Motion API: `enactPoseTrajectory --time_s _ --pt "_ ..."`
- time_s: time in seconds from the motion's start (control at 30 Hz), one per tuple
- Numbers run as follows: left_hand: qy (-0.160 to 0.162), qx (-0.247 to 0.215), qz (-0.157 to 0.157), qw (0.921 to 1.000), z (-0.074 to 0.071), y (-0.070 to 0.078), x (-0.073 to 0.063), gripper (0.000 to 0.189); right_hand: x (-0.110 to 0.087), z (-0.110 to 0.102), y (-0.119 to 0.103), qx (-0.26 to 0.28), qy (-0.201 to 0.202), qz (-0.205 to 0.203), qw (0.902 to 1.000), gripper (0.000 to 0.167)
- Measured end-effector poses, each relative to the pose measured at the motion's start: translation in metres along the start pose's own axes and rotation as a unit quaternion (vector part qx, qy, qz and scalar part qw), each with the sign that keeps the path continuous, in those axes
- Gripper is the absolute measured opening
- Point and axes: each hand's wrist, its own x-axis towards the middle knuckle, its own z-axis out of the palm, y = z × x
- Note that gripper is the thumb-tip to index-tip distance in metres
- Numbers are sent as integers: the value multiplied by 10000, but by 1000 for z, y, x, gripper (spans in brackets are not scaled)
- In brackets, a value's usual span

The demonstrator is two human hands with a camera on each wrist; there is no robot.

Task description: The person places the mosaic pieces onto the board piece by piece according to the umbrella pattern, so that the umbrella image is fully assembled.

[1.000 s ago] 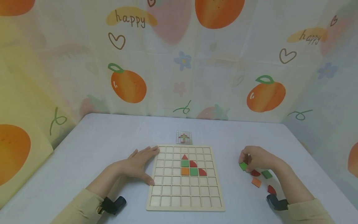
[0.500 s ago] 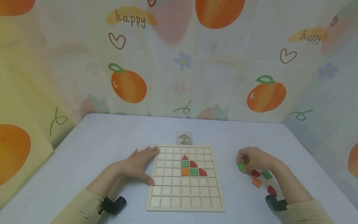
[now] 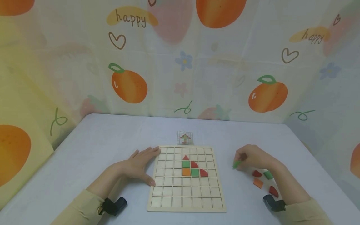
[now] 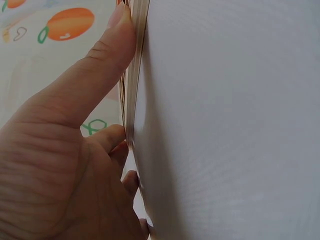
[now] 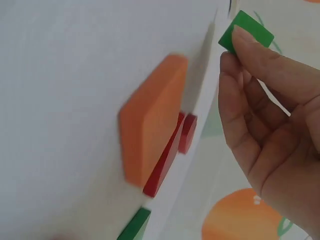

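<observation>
In the head view my left hand (image 3: 137,165) lies with fingers spread along the left edge of a wooden grid board (image 3: 174,191), thumb and fingertips touching its rim. The left wrist view shows the thumb (image 4: 107,52) against the board's side. My right hand (image 3: 257,157), right of the board, pinches a green square tile (image 5: 250,31) between thumb and fingers, above the table. On the board sit a red triangle (image 3: 185,158), two green squares, an orange square (image 3: 186,172) and two red quarter-circle tiles, one (image 3: 203,173) at the right.
A small pattern card (image 3: 185,137) lies just beyond the board's far edge. Under and beside my right forearm are a loose orange tile (image 3: 257,183), a green tile (image 3: 268,175) and two red curved tiles, one (image 3: 273,191) nearest the wrist camera. A printed cloth hangs behind the table.
My right hand has lifted the green tile from beside the loose pieces and moved a little left, toward the board; the tile is now tilted. The left hand has stayed in place.
</observation>
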Motion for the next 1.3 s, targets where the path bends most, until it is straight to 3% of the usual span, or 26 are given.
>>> enactPoseTrajectory --time_s 0.13,0.23,0.4,0.7,1.07,1.3 --pt "7 4 2 10000 0 0 1 120 5 1 -10 96 101 -340 9993 6" --pt "12 31 -9 10000 1 -2 2 120 8 5 -20 303 208 -469 9982 10" --pt "24 91 -17 10000 2 -2 2 120 15 16 -44 735 327 -371 9961 17" --pt "10 21 -25 10000 -1 3 -2 120 32 35 -87 1282 408 -464 9898 13" --pt "6 -5 -97 10000 1 1 1 120 46 44 -129 1327 182 -999 9859 13" --pt "18 -17 -112 9999 1 1 1 120 54 54 -146 1218 7 -1047 9870 15"
